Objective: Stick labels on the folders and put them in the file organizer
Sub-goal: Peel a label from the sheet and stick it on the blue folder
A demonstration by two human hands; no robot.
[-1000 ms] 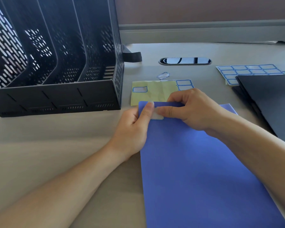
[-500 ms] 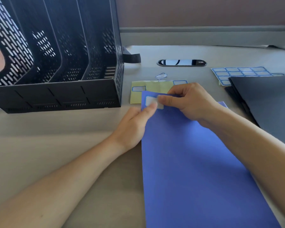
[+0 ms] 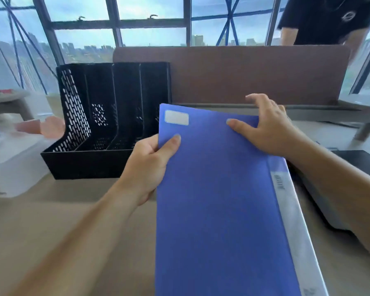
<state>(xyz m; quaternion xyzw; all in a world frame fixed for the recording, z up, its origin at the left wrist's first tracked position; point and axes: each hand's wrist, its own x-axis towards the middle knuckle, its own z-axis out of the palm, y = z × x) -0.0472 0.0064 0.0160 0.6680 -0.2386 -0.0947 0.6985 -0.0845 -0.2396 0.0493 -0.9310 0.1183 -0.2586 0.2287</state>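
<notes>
A blue folder [image 3: 220,199] is raised off the desk and tilted up toward me, with a white label [image 3: 176,117] stuck in its top left corner. My left hand [image 3: 149,165] grips the folder's left edge, thumb on the front. My right hand [image 3: 269,127] holds the top right part, thumb on the cover and fingers spread behind. The black mesh file organizer [image 3: 107,124] stands just left of the folder, its several slots showing nothing inside; the folder covers its right end.
A brown desk divider [image 3: 254,75] runs behind the desk. A stack of dark folders [image 3: 354,167] lies at the right. A person in a black shirt [image 3: 320,20] stands beyond the divider. White and pink items [image 3: 30,129] lie at the far left.
The label got pressed onto the folder's corner. Both hands then lifted the folder off the desk and tilted it upright. My view has risen, and the label sheets are out of sight.
</notes>
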